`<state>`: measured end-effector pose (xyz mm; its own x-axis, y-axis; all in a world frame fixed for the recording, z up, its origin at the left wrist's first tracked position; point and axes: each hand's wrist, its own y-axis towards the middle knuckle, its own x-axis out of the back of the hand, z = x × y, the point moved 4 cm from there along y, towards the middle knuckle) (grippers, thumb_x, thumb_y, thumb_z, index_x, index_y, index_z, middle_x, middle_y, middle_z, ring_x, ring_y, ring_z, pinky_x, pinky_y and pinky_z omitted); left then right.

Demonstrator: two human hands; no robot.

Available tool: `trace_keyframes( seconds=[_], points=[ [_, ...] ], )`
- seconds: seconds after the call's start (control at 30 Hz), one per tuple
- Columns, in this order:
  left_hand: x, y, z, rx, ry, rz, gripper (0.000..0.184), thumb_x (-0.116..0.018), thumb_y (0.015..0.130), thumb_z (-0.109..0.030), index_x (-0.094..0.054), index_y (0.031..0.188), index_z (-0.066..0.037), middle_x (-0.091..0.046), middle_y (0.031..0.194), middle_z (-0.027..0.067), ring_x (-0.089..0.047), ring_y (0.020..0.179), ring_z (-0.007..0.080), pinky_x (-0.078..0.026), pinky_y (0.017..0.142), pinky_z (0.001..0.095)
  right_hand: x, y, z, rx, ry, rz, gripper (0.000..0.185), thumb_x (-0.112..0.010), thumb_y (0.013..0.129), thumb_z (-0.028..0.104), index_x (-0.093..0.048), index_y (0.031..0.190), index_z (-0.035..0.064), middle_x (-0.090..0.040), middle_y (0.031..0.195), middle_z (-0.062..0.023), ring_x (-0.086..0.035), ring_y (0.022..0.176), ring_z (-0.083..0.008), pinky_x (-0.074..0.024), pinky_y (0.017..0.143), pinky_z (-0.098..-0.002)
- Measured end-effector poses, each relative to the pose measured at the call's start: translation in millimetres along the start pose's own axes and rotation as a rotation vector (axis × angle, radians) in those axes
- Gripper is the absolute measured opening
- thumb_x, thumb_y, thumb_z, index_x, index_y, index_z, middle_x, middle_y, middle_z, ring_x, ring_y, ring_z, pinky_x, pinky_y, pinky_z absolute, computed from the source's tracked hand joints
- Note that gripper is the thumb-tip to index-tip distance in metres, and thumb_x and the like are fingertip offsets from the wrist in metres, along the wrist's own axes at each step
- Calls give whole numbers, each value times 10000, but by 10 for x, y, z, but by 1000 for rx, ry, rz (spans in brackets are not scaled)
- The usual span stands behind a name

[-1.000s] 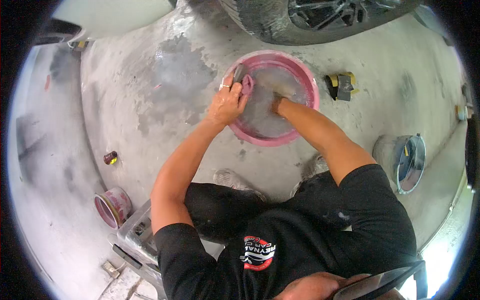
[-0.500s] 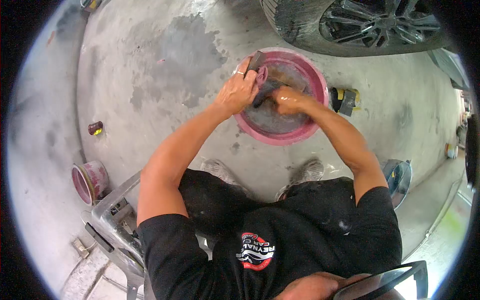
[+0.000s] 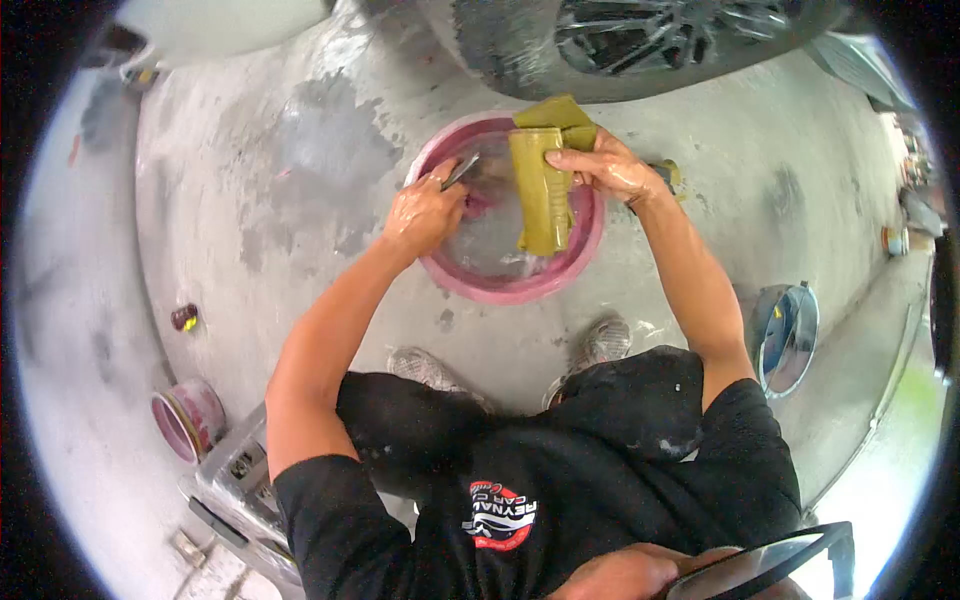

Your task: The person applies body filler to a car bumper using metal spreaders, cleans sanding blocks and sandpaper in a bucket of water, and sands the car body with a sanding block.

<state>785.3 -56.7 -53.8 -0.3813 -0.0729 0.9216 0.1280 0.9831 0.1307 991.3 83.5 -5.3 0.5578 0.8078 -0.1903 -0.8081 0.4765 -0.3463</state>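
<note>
A round pink basin (image 3: 505,290) holds cloudy grey water. Over its left side, my left hand (image 3: 425,213) is closed on a dark, thin-edged block (image 3: 460,171), and a wet pink cloth (image 3: 480,203) hangs beneath the fingers into the basin. Above the basin's right side, my right hand (image 3: 612,168) pinches a wet, curled olive-yellow sheet (image 3: 543,190) between thumb and fingers. A second folded part of the sheet sticks up behind it at the top.
A car wheel (image 3: 670,40) stands beyond the basin. Behind my right wrist lies a black-and-yellow roll (image 3: 668,176). To the right is a clear bucket (image 3: 787,340); to the left are a small dark bottle (image 3: 185,317), a pink-stained bucket (image 3: 190,420) and a grey plastic stool (image 3: 235,480).
My right hand has come up out of the basin water and now holds the olive-yellow sheet. My left hand stays at the basin's left side, slightly lower, with the block tilted differently.
</note>
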Motion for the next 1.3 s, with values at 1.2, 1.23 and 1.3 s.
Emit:
trace_keyframes(
  seconds=[1.2,1.23,1.3],
  points=[
    [111,78,96,145,-188,-380,279,-502,864,25,-518,1136,-35,-561,1114,202,-533,1103,420,-477,830,484,-442,340,-453,269,-1021,347,269,-615,802,248,-670,913,8,-664,817,-202,-640,730,-327,-495,679,-433],
    [114,111,110,146,-182,-382,279,-502,864,25,-518,1136,-35,-561,1114,202,-533,1103,420,-477,830,484,-718,431,-627,321,-1166,477,264,-623,769,216,-660,917,0,-662,838,-214,-645,750,-352,-501,685,-440],
    [99,100,231,376,-468,-513,245,-474,882,23,-525,1118,-23,-568,1053,188,-566,997,369,-474,797,430,-910,791,-1181,209,-1269,307,289,-642,738,216,-656,925,-3,-659,846,-222,-645,775,-371,-509,718,-453]
  ],
)
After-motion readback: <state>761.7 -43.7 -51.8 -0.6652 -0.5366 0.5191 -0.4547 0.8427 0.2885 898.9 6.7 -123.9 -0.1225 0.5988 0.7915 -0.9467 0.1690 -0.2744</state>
